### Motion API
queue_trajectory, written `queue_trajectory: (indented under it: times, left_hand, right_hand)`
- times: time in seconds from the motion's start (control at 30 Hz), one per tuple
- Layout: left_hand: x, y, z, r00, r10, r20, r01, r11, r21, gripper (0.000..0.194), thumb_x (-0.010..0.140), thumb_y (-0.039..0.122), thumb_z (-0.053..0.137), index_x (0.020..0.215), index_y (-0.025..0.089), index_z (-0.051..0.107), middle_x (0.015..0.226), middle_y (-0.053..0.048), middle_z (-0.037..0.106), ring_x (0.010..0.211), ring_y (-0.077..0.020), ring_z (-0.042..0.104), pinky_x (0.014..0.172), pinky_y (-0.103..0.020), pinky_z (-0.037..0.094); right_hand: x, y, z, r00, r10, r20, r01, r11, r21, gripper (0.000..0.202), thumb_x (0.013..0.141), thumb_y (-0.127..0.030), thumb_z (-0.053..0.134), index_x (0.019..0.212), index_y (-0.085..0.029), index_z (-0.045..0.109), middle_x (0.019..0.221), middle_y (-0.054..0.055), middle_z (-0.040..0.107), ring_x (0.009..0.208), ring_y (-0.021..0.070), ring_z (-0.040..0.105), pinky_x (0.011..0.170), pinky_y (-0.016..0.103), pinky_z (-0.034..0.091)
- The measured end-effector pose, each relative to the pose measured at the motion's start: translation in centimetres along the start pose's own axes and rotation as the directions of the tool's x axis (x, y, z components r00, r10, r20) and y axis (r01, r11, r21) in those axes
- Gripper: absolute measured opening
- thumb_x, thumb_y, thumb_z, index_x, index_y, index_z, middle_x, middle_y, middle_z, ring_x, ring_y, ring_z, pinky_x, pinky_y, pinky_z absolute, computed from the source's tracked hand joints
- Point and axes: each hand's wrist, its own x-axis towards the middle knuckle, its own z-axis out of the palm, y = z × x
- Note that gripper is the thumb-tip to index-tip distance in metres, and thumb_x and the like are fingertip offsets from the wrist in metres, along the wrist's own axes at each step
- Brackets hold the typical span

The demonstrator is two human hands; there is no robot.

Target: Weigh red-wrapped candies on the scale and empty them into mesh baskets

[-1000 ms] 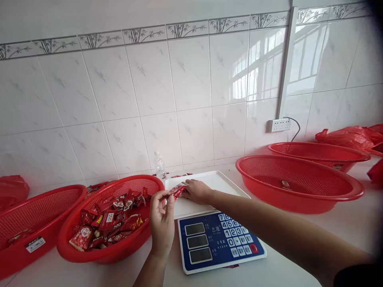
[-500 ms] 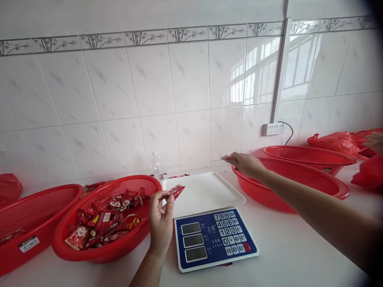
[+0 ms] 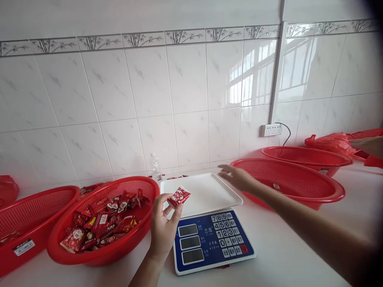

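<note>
One red packet [image 3: 180,195] pinched in left hand [image 3: 165,225], over near-left part of white tray [image 3: 206,191]; right hand [image 3: 238,178] loosely open, seemingly empty, by nearer right basket [image 3: 287,173]. Apparently a holding step; next move seems to need steady pinch.

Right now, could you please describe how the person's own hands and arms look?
The left hand and right hand are bare: no gloves, rings or watch show, though the right one is blurred. The left forearm shows no sleeve; the right forearm is bare up to the dark corner, where I cannot tell.
</note>
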Motion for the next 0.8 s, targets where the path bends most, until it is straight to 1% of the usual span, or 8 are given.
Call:
queue_trajectory:
  times: [0.07,0.13,0.2,0.27,0.37,0.53,0.67,0.8]
  left_hand:
    - [-0.1,0.0,0.1,0.998,0.026,0.049,-0.027,1.000,0.014,0.028,0.081,0.026,0.060,0.108,0.024,0.050,0.108,-0.004,0.052,0.099,-0.0164,0.057,0.085,-0.035,0.053]
    - [-0.2,-0.1,0.1,0.992,0.077,0.103,-0.083,0.995,0.058,0.030,0.081,0.024,0.059,0.110,0.025,0.050,0.110,-0.005,0.051,0.102,-0.0175,0.056,0.085,-0.035,0.053]
    - [-0.1,-0.2,0.1,0.978,0.139,0.153,-0.163,0.974,0.158,0.028,0.082,0.022,0.058,0.109,0.025,0.051,0.111,-0.006,0.051,0.106,-0.0189,0.054,0.087,-0.036,0.053]
    - [0.0,-0.6,0.0,0.964,0.183,0.194,-0.236,0.925,0.299,0.026,0.084,0.020,0.055,0.109,0.025,0.052,0.112,-0.007,0.052,0.108,-0.0202,0.053,0.090,-0.038,0.050]
    - [0.0,-1.2,0.0,0.956,0.173,0.236,-0.272,0.823,0.499,0.028,0.086,0.021,0.050,0.113,0.025,0.054,0.119,-0.009,0.051,0.112,-0.0232,0.052,0.091,-0.041,0.049]
    - [0.3,-0.7,-0.4,0.951,0.190,0.242,-0.301,0.743,0.599,0.026,0.087,0.024,0.048,0.111,0.024,0.059,0.125,-0.009,0.052,0.120,-0.0254,0.046,0.096,-0.044,0.043]
    - [2.5,1.9,-2.8,0.978,0.102,0.180,-0.192,0.765,0.614,0.026,0.086,0.024,0.044,0.107,0.022,0.059,0.118,-0.009,0.058,0.114,-0.0241,0.052,0.096,-0.041,0.042]
    - [6.7,3.2,-7.0,0.932,-0.274,0.238,0.014,0.684,0.730,0.026,0.081,0.025,0.044,0.100,0.023,0.060,0.103,-0.006,0.066,0.099,-0.0245,0.060,0.087,-0.038,0.046]
  right_hand:
    - [-1.4,-3.9,2.0,0.989,-0.106,0.107,0.085,0.980,0.179,0.043,0.091,-0.044,0.037,0.128,-0.024,0.046,0.105,0.007,0.067,0.089,0.0166,0.064,0.073,0.030,0.053]
    - [-2.9,-7.1,3.8,0.916,-0.320,0.241,0.084,0.742,0.666,0.051,0.089,-0.045,0.043,0.133,-0.021,0.036,0.104,0.008,0.066,0.089,0.0168,0.063,0.073,0.032,0.053]
    - [-3.7,-9.2,5.3,0.917,-0.340,0.209,0.010,0.542,0.840,0.054,0.083,-0.045,0.053,0.127,-0.019,0.040,0.086,0.004,0.065,0.074,0.0151,0.063,0.070,0.033,0.053]
    - [-3.8,-10.1,6.5,0.949,-0.279,0.149,-0.004,0.460,0.888,0.048,0.079,-0.042,0.059,0.117,-0.018,0.046,0.071,-0.002,0.061,0.063,0.0131,0.060,0.066,0.032,0.053]
    - [-3.1,-9.8,7.9,0.981,-0.176,0.078,0.028,0.529,0.848,0.037,0.082,-0.036,0.054,0.114,-0.019,0.049,0.073,0.000,0.062,0.064,0.0138,0.061,0.065,0.032,0.052]
    - [-3.4,-8.2,8.3,0.973,-0.228,-0.022,0.223,0.918,0.328,0.047,0.080,-0.022,0.053,0.127,-0.020,0.048,0.119,0.013,0.060,0.107,0.0253,0.057,0.089,0.042,0.045]
    - [-4.9,-6.9,8.2,0.924,-0.331,-0.189,0.346,0.937,0.051,0.036,0.083,-0.021,0.048,0.117,-0.019,0.057,0.120,0.013,0.060,0.112,0.0270,0.054,0.090,0.045,0.046]
    - [-5.9,-6.0,8.6,0.850,-0.380,-0.365,0.427,0.902,0.054,0.026,0.086,-0.023,0.046,0.107,-0.021,0.061,0.107,0.010,0.067,0.101,0.0251,0.060,0.084,0.046,0.049]
